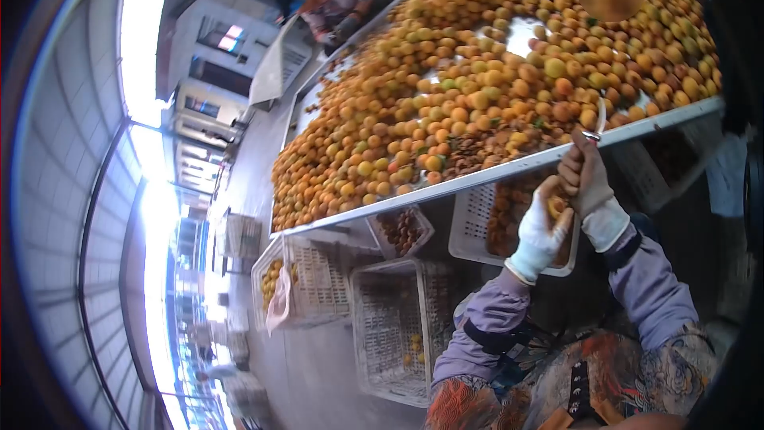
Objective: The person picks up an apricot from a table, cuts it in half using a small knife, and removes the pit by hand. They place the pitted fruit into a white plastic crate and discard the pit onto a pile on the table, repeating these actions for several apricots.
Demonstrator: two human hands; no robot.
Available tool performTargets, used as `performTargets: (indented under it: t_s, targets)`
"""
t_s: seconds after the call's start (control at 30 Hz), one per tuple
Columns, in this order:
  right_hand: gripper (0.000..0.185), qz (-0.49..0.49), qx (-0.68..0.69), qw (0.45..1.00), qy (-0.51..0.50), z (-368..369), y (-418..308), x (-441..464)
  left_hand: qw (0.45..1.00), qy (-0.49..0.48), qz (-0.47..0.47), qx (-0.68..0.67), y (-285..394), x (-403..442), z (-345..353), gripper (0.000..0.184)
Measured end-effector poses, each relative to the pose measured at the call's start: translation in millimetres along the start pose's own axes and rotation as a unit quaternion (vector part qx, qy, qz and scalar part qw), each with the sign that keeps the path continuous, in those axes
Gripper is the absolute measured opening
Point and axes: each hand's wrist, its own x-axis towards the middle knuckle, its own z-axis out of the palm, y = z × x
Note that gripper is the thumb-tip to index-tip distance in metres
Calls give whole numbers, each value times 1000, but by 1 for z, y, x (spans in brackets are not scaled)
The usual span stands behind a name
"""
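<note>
My left hand (543,229), in a white glove with the fingers bare, is closed around an apricot (559,206). Right beside it, my right hand (587,179), gloved the same way, grips a small knife (601,118). The knife's curved blade points away from me, over the rim of the fruit table (477,173). Both hands are close together just in front of that rim. Heaps of orange and yellow apricots (446,103) cover the table. Near its edge lies a pile of brown pits (469,161). My fingers hide part of the held apricot.
Below my hands stands a white crate (471,227) with opened apricot pieces. A smaller basket of pits (400,231) sits under the table edge. Farther left are crates (390,326) with a few yellow fruits. Another person (338,4) is at the table's far side.
</note>
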Motion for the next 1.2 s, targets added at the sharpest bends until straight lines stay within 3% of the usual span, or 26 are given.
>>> performTargets:
  t_s: [0.07, 0.13, 0.27, 0.33, 0.4, 0.47, 0.53, 0.6, 0.87, 0.97, 1.2]
  targets:
    - [34, 7, 24, 1000, -3, 7, -1, -3, 992, 55, 88, 67, 2, 3, 1, 49]
    - [31, 6, 21, 1000, 14, 11, 0, -5, 984, 87, 99, 121, 6, 3, 2, 47]
    - [23, -26, 7, 1000, 2, 7, -5, -3, 992, 75, 49, 91, 4, -5, 0, 43]
    - [22, -61, -30, 997, -27, -2, -8, 3, 993, 81, -53, -67, -2, -11, 0, 40]
    - [21, -68, -20, 997, -35, -3, -10, 2, 992, 84, -46, -84, -15, -15, -1, 36]
    - [21, -75, -10, 996, -41, 0, -13, -3, 936, 107, -143, -302, -18, -19, -1, 34]
    - [23, -61, -23, 998, -20, 5, -17, -8, 948, 109, -103, -281, -20, -20, 2, 33]
    - [25, -63, -27, 997, -28, 2, -21, -10, 898, 153, -153, -384, -18, -20, 9, 33]
    - [33, -40, -47, 998, -33, -3, -36, -13, 848, 202, -214, -441, -63, -27, 8, 32]
    - [36, -21, -46, 998, -21, -2, -38, -16, 772, 185, -298, -530, -74, -30, 5, 30]
    - [39, 5, -70, 997, -37, -1, -39, -18, 738, 270, -289, -546, -85, -24, 17, 34]
